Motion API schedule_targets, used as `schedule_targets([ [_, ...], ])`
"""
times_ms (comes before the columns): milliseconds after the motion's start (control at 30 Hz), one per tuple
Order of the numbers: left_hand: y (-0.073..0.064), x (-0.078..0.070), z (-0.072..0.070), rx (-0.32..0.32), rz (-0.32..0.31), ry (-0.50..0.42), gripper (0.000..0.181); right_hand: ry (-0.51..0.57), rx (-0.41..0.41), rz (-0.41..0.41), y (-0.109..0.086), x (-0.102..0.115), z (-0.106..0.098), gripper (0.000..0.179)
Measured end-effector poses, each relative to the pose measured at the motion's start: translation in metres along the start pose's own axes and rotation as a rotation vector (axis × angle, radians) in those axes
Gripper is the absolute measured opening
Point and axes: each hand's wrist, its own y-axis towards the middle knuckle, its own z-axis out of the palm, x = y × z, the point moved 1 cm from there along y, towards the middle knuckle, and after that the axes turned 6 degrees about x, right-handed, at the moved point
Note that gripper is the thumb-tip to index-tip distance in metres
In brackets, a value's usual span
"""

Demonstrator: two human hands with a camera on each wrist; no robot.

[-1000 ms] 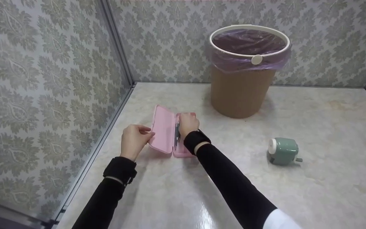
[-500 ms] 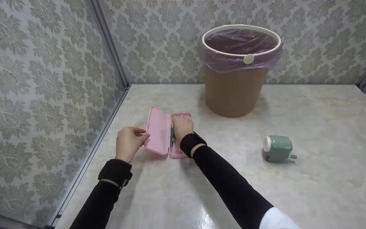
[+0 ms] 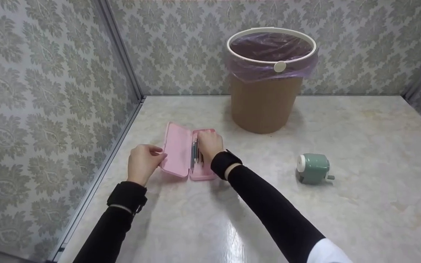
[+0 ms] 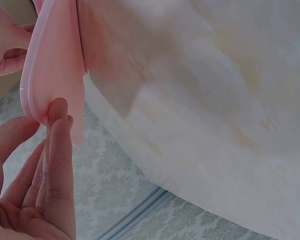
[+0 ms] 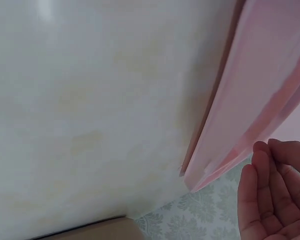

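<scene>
A pink pencil case (image 3: 203, 178) lies on the table with its lid (image 3: 177, 149) raised to the left. My left hand (image 3: 144, 163) pinches the lid's outer edge between thumb and fingers, as the left wrist view shows at the lid corner (image 4: 55, 65). Several slim pencils (image 3: 194, 153) lie lengthwise in the case's base. Over the right part of the base is my right hand (image 3: 210, 144). In the right wrist view its thumb and forefinger tips meet above the case wall (image 5: 225, 110); I cannot tell whether a pencil is between them.
A green crank pencil sharpener (image 3: 314, 168) stands to the right on the marbled table (image 3: 371, 212). Behind the case is a tall brown bin (image 3: 263, 102) with a purple liner. Patterned wall panels (image 3: 49, 109) border the table at the left and back.
My right hand has shifted slightly rightward relative to the case, so more of the pencils show. The left hand keeps its pinch on the lid. The head view has turned slightly right.
</scene>
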Motion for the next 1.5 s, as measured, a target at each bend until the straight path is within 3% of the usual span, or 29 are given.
schedule_targets([
  [267, -0.001, -0.004, -0.003, 0.006, -0.009, 0.049, 0.028, 0.131, 0.077, -0.085, -0.015, -0.011, -0.026, 0.023],
  [500, -0.002, -0.006, 0.001, -0.002, 0.007, 0.108, 0.027, 0.252, 0.105, -0.184, -0.038, -0.035, -0.053, 0.009],
  [600, -0.003, -0.006, 0.001, -0.014, 0.031, 0.162, 0.027, 0.287, 0.127, -0.216, -0.047, -0.046, -0.063, 0.013],
  [800, -0.005, -0.009, 0.001, 0.017, 0.059, 0.264, 0.03, 0.331, 0.198, -0.205, -0.066, -0.07, -0.084, 0.024],
  [1033, -0.007, -0.018, 0.006, -0.003, 0.095, 0.299, 0.032, 0.367, 0.241, -0.261, -0.094, -0.107, -0.103, 0.031],
  [1233, -0.009, -0.033, 0.011, -0.009, 0.121, 0.3, 0.042, 0.367, 0.245, -0.318, -0.116, -0.141, -0.119, 0.036],
  [1400, -0.018, -0.055, 0.027, 0.0, 0.213, 0.32, 0.047, 0.33, 0.254, -0.333, -0.133, -0.17, -0.132, 0.043],
  [1500, -0.027, -0.072, 0.042, 0.044, 0.275, 0.297, 0.049, 0.282, 0.252, -0.314, -0.143, -0.188, -0.137, 0.048],
])
